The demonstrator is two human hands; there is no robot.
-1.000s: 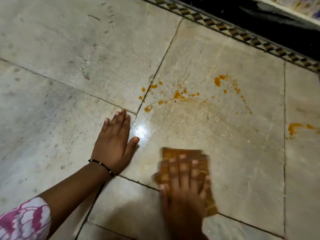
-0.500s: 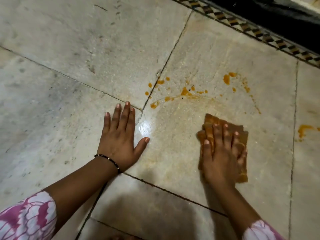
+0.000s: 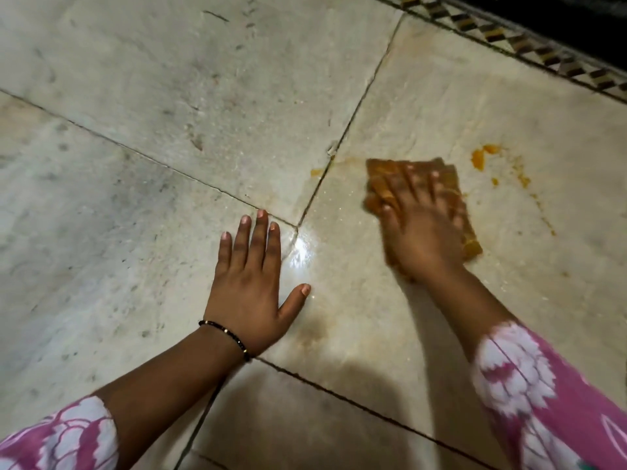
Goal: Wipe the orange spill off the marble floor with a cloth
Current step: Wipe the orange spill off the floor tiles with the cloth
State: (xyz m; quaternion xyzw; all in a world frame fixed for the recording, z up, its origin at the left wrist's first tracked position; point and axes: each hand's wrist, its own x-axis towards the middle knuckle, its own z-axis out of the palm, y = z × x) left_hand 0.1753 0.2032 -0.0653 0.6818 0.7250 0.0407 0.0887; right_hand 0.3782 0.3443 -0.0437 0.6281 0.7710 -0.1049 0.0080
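Nearest, two pink-and-white printed sleeves are seen, and beyond them two hands. One beaded bracelet is worn at the left wrist. The left hand is laid flat on the marble floor, fingers straight and spread, nothing held. The right hand, blurred in mid-stroke, is pressed palm-down with extended fingers on the single folded cloth, which is already stained orange.

Farther out, the orange spill is left as one thick blob just beyond the cloth's right corner, a trail of small specks running down from it, and one small smear by the tile joint to the cloth's left. One patterned border strip is visible at the far edge.

Judged from here, the soaked cloth could spread a film rather than lift it; residue could be pushed into the joint; and the bracing palm could slip on the wet sheen beside it.
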